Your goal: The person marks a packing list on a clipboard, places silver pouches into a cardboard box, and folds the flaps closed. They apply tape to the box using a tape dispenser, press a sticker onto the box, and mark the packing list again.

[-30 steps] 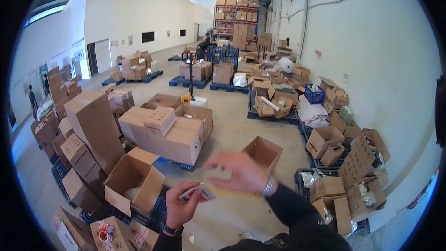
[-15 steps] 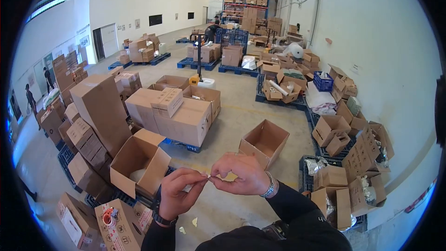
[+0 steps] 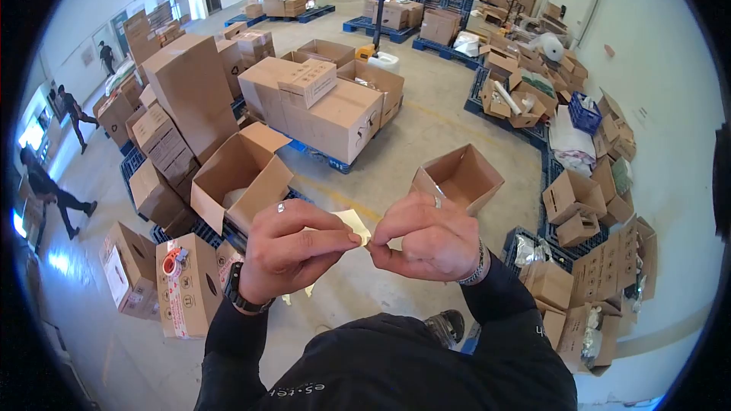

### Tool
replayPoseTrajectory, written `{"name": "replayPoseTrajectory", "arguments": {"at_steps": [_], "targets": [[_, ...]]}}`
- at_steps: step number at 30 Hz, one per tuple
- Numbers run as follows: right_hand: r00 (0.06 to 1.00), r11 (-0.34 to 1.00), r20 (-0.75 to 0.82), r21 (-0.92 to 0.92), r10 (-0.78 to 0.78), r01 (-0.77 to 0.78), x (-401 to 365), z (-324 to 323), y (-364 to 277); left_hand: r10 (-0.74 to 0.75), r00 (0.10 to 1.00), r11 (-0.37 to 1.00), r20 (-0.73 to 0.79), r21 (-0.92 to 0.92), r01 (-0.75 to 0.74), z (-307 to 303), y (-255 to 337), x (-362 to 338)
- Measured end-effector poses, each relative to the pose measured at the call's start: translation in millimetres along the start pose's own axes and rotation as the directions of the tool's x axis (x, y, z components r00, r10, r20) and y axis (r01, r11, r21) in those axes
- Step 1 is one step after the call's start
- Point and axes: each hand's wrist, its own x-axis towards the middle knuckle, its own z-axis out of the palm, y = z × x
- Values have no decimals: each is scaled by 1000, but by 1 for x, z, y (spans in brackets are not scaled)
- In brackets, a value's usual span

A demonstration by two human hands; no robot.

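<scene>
My left hand (image 3: pixel 293 247) pinches a small pale yellow piece of paper (image 3: pixel 352 224) between thumb and fingertips, in front of my chest. At the paper's right edge, the thumb and forefinger of my right hand (image 3: pixel 426 237) are pinched together, close to the left fingertips. Fingers partly cover the paper, so its full shape is hidden. Beyond my right hand stands an open, tall-sided cardboard box (image 3: pixel 466 175) on the floor. Another open carton (image 3: pixel 242 171), flaps up, stands beyond my left hand.
Scraps of yellow paper (image 3: pixel 287 300) lie on the floor below my left hand. An orange tape dispenser (image 3: pixel 174 259) rests on a carton at left. Stacked boxes (image 3: pixel 327 118) sit on a blue pallet ahead. Cartons on pallets line the right wall. Several people are at left and back.
My view has tilted down and turned left. Both hands look nearer, and the yellow paper between them now shows clearly. Another person has come into view at left.
</scene>
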Motion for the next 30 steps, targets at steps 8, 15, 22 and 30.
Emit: {"name": "replayPoseTrajectory", "arguments": {"at_steps": [8, 15, 22, 30], "targets": [[997, 989, 75, 145, 18, -29, -15, -39, 14, 19, 997, 991, 81, 128, -30, 27, 17, 22], [992, 993, 91, 84, -90, 83, -19, -42, 16, -7, 994, 978, 112, 206, -16, 36, 29, 30], [998, 989, 64, 146, -27, 18, -24, -54, 16, 52, 993, 959, 103, 272, -78, 39, 37, 32], [543, 139, 516, 627, 663, -767, -29, -61, -11, 170, 967, 887, 190, 399, -234, 29, 42, 38]]}}
